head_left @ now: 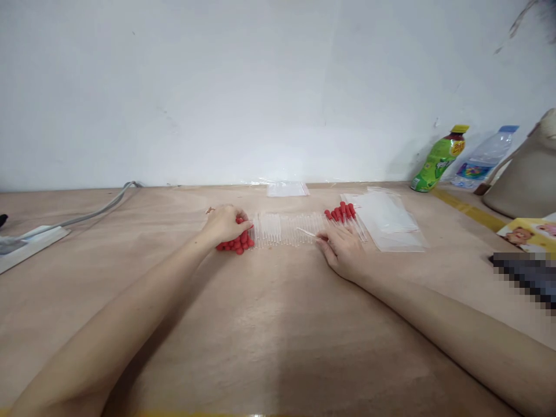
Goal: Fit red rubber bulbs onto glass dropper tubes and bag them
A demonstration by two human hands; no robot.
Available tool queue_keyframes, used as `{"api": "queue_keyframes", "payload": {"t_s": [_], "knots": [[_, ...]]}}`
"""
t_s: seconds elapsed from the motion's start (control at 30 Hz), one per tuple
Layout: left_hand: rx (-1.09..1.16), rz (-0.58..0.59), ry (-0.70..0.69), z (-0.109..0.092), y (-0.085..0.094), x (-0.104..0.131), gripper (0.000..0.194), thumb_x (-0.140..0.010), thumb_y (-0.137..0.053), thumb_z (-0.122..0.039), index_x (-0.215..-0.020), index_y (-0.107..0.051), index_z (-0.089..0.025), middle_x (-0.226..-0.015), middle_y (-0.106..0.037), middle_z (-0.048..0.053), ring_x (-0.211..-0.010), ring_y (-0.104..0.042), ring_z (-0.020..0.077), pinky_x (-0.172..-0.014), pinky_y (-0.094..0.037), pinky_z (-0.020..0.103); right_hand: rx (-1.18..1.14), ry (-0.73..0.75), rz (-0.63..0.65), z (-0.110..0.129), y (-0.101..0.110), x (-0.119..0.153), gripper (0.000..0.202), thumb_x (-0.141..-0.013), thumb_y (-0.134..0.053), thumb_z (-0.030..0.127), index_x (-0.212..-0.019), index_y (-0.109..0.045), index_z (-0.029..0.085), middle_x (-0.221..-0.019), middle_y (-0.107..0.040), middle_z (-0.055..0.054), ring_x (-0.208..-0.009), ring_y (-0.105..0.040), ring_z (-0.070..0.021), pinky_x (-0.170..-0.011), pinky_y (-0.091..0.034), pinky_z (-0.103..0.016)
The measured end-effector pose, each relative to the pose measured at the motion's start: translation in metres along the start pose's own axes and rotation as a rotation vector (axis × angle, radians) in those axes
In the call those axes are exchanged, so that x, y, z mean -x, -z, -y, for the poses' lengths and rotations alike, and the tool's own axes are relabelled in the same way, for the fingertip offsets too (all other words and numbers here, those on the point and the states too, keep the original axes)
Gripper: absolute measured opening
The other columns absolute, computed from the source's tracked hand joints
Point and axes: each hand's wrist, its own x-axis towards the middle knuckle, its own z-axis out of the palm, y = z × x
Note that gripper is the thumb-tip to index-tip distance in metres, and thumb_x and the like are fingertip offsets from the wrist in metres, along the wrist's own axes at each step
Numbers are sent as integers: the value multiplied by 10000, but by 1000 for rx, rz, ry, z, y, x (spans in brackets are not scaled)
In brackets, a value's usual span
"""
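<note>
A row of thin clear glass tubes lies side by side across the middle of the wooden table. At its left end is a pile of small red rubber bulbs. My left hand rests over this pile, thumb and fingers closed around a red bulb. My right hand lies at the right end of the row, with a thin whitish stick pinched at its fingertips. Just beyond the right hand are several tubes with red bulbs fitted, partly hidden by its fingers.
Clear plastic bags lie right of the tubes, and another bag by the wall. Farther right stand a green bottle, a clear bottle and a beige jug. A grey cable runs at the left.
</note>
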Motion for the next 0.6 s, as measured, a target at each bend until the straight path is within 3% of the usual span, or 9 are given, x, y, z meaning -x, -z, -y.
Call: {"api": "queue_keyframes", "payload": {"t_s": [0.1, 0.23, 0.3, 0.4, 0.47, 0.6], "knots": [[-218, 83, 93, -2, -2, -13, 157, -613, -662, -361, -610, -653, -205, -533, -602, 31, -597, -578, 210, -597, -432, 310, -58, 83, 20, 4, 4, 3, 217, -886, -373, 218, -937, -575, 154, -816, -632, -65, -773, -535, -177, -723, -336, -296], [-232, 230, 150, -2, -8, -22, 163, -634, -637, -358, -633, -659, -196, -476, -592, 31, -496, -556, 191, -541, -433, 301, -46, 77, 39, 11, 13, 1, 203, -877, -386, 181, -909, -585, 154, -830, -634, -77, -771, -547, -172, -732, -364, -290], [-237, 229, 154, 0, -9, -24, 148, -642, -629, -334, -636, -654, -188, -497, -603, 39, -508, -561, 192, -555, -436, 306, -23, 50, 43, 14, 17, 0, 190, -868, -397, 162, -894, -585, 155, -833, -636, -82, -761, -557, -172, -722, -378, -287], [-247, 118, 172, 0, -6, -25, 154, -655, -624, -337, -667, -631, -183, -628, -640, 55, -644, -587, 216, -627, -442, 327, -63, 56, 30, 13, 17, 0, 187, -864, -390, 157, -891, -575, 164, -826, -637, -77, -755, -567, -174, -699, -404, -288], [-176, -15, 180, -2, -3, -23, 173, -696, -591, -353, -709, -604, -181, -707, -644, 53, -706, -583, 214, -661, -440, 332, -121, 83, 17, 10, 13, 1, 200, -866, -372, 148, -921, -564, 163, -833, -631, -77, -774, -568, -176, -698, -418, -290], [161, -353, -17, -12, -5, -3, 192, -805, -485, -355, -842, -532, -173, -740, -610, 28, -695, -563, 155, -655, -440, 285, -112, 102, 30, 6, 7, 2, 250, -864, -358, 128, -1023, -548, 165, -892, -615, -84, -801, -558, -183, -695, -417, -296]]}}
